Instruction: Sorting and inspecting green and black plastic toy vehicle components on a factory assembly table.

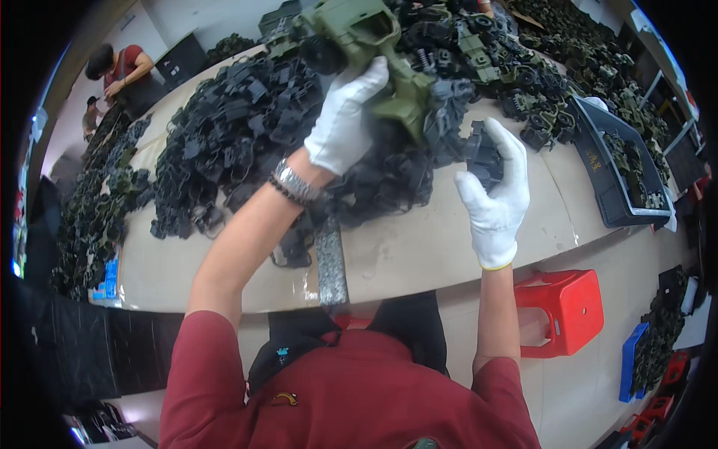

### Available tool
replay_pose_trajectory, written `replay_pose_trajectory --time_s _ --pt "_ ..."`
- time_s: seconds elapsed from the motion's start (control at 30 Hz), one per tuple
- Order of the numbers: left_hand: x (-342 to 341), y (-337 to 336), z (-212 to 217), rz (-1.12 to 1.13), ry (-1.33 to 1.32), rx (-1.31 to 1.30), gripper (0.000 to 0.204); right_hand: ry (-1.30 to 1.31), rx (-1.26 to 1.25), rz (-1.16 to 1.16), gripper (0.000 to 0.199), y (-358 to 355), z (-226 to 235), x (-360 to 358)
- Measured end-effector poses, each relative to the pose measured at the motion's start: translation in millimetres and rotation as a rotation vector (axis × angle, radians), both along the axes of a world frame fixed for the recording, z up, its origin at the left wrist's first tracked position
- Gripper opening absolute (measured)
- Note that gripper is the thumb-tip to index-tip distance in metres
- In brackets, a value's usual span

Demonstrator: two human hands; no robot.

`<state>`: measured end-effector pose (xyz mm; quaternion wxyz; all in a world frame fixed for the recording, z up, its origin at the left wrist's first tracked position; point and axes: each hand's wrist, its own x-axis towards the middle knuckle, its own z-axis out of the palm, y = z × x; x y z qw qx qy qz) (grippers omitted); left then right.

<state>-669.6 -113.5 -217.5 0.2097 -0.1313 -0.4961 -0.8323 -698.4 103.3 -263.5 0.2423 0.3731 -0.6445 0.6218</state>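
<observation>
My left hand [344, 127], in a white glove, grips a green toy military vehicle [357, 31] raised above the table. The vehicle is tilted, with a black wheel showing on its left side. To the right, my gloved right hand [497, 213] holds a dark grey plastic part [483, 159] between thumb and fingers, over the table and apart from the vehicle. Behind and below my left hand spreads a big heap of dark plastic parts [239, 112]. Its edge near my left hand is blurred.
Green toy vehicles [479, 56] crowd the far right of the tan table [419, 258]. A dark grey crate [615, 213] with parts sits at the table's right edge. Beyond it on the floor are a red stool [572, 310] and a blue bin [633, 367]. A person [127, 75] stands far left.
</observation>
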Motion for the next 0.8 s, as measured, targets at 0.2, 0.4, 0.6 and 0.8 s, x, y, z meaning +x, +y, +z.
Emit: replay_pose_trajectory --time_s 0.2,0.4,0.6,0.8 --pt "103.5 -4.3 -41.3 -0.417 -0.229 0.272 0.050 -0.325 -0.246 0.275 0.066 -6.0 -0.2 43.3" --pt "176.3 8.3 -72.6 -0.418 -0.856 0.139 0.027 -0.206 -0.119 0.614 0.068 -18.2 24.6 61.1" --pt "232.2 24.3 -77.7 -0.733 -1.029 0.139 0.051 -0.238 0.477 0.931 0.066 -2.0 0.2 87.0" --pt "261.7 44.5 -122.2 -0.436 -0.753 0.727 0.068 -0.802 0.166 0.674 0.060 29.0 -68.3 146.4"
